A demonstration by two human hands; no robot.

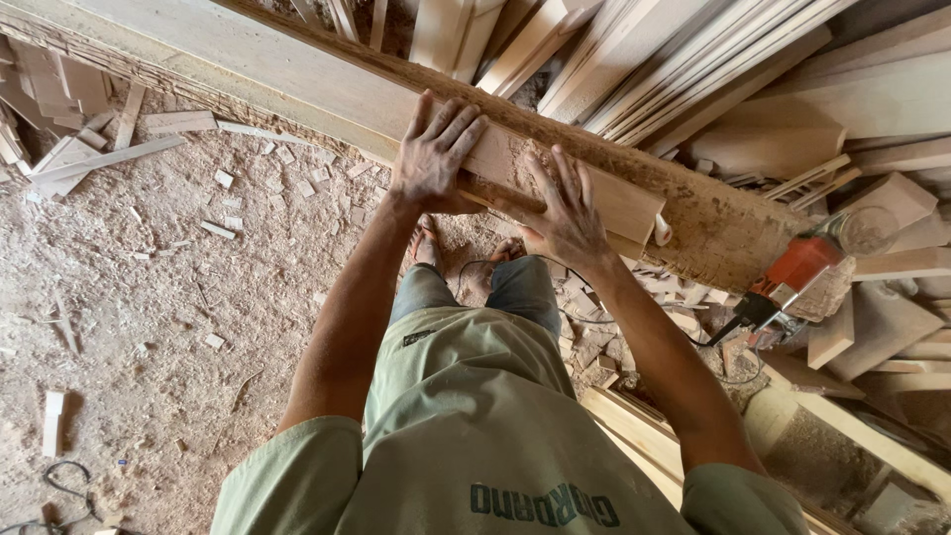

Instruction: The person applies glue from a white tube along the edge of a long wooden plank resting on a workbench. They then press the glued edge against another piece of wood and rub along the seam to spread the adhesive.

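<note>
2 bare hands press on a short pale-brown wooden plank (555, 183) that lies along the top of a long, dust-caked wooden worktop (713, 228) running from far left to near right. The left hand (436, 154) lies flat with fingers spread over the plank's left end; its grip is released, palm down, not closed around anything. The right hand (567, 213) rests just right of it, fingers splayed across the plank's near edge, likewise flat and unclenched.

The plank looks stiff and fairly light, a dry sawn board with square edges; its dusty face may slide under the palms, so taking it by the long edges or the 2 ends seems the surest hold.

To the right, an orange-bodied power tool (792, 277) lies among pale wooden offcuts (872, 327), its black cord trailing down toward the floor. Stacked pale slats (634, 59) lean at the far side. The sawdust-covered floor (178, 297) at left is strewn with small chips.
</note>
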